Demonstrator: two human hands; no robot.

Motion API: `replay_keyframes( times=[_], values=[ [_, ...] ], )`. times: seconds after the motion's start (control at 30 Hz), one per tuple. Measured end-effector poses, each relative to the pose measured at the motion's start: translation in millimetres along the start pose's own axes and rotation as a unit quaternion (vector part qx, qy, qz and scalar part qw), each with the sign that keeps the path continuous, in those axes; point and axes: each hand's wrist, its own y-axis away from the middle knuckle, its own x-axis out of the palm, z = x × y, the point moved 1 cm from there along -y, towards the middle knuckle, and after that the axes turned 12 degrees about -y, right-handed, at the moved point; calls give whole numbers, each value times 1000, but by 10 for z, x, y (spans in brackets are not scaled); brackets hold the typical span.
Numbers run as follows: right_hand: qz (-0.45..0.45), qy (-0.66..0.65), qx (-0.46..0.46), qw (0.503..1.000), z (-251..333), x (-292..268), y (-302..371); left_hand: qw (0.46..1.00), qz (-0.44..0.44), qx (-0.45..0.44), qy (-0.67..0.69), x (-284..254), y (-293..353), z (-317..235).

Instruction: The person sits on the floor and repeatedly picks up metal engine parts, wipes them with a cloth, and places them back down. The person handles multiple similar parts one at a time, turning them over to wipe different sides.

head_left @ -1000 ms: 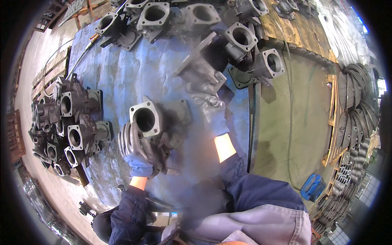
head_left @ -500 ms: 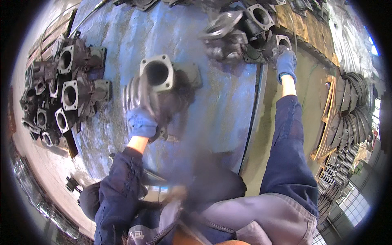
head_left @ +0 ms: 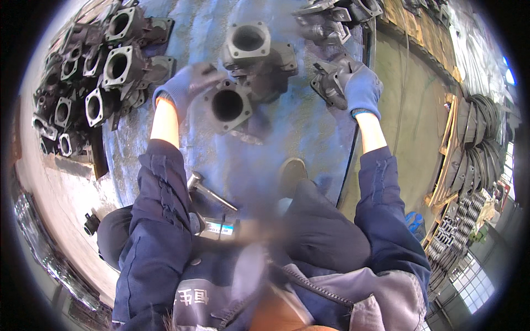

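My left hand (head_left: 185, 85), in a blue glove, grips a dark cast-metal housing (head_left: 229, 105) with a square flange and round bore, tilted toward me above the blue table top (head_left: 298, 132). My right hand (head_left: 359, 85), also gloved, is closed on another dark casting (head_left: 331, 83) near the table's right edge. A third casting with a square flange (head_left: 248, 41) stands just behind the one in my left hand.
A stack of similar castings (head_left: 105, 71) fills the table's left side, more sit at the far edge (head_left: 331, 19). A metal tool (head_left: 207, 190) lies near my chest. Coiled rings and parts (head_left: 475, 160) line the floor at right, with a blue container (head_left: 414, 223).
The view has swung down and closer. My left hand has carried its casting toward the table's middle; my right hand has come back from the far pile with a casting in it.
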Motion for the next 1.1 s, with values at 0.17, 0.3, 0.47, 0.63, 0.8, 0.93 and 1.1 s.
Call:
replay_keyframes(
  times=[0.17,0.3,0.47,0.63,0.8,0.93,1.1],
  values=[
    [202,-141,-76,966,217,684,487,999,-13,4,46,487,147,241],
    [385,-340,-10,858,167,1441,996,986,-141,-90,1,688,299,77],
    [456,-322,62,827,97,1766,1316,987,-107,-60,-103,671,578,-334],
    [463,-405,142,775,188,1380,1604,996,2,-73,-57,534,790,-594],
    [508,-446,107,729,543,1005,2046,985,95,-138,-34,191,1223,-485],
    [524,-440,102,722,846,870,2025,976,105,-188,24,-52,1406,-276],
    [520,-400,112,747,1113,736,1845,976,104,-179,60,-162,1306,0]
  ],
)
